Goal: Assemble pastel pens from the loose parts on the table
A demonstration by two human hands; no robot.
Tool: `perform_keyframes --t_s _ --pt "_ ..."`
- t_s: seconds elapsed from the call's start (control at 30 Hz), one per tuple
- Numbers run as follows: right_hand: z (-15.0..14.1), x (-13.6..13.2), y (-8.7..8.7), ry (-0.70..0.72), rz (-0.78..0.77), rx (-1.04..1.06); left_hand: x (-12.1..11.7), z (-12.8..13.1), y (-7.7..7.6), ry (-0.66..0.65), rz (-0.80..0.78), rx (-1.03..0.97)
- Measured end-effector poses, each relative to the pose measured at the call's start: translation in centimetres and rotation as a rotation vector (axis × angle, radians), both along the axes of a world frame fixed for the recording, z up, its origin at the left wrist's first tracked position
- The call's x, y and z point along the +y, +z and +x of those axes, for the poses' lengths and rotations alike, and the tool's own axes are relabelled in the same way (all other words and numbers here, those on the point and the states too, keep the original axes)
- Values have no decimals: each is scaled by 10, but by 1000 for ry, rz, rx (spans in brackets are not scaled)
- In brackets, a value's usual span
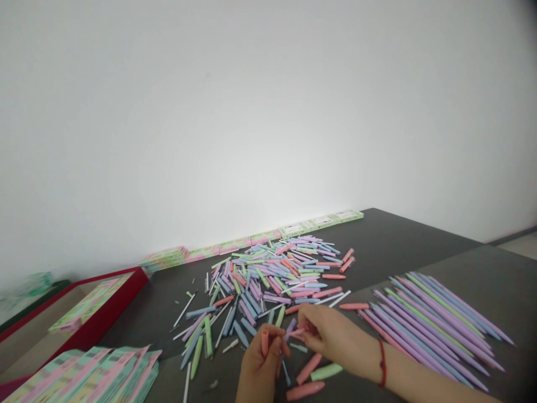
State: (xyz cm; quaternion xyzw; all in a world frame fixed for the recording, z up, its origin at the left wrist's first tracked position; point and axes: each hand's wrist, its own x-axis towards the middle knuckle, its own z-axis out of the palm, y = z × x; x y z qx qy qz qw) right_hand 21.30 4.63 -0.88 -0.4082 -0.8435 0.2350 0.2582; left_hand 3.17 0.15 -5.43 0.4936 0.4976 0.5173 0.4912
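Note:
My left hand is closed around a coral pen barrel, whose open end points up between thumb and fingers. Just to its right, my right hand, with a red cord on the wrist, pinches a small pink pen part. The two hands almost meet at the near edge of a loose pile of pastel pen parts. Below the right hand lie a coral pen barrel and a light green one. My fingers partly hide both held pieces.
Rows of long pastel pens lie at the right. A red-rimmed box with printed packs stands at the left, and more packs fan out before it. Flat printed boxes line the wall behind the dark table.

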Motion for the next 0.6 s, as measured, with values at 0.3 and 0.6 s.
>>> perform_keyframes --t_s 0.3,0.6 --pt "0 8 -8 -15 115 -272 2 3 0 84 -12 -6" --pt "-19 5 -21 27 166 -307 4 2 -6 63 76 76"
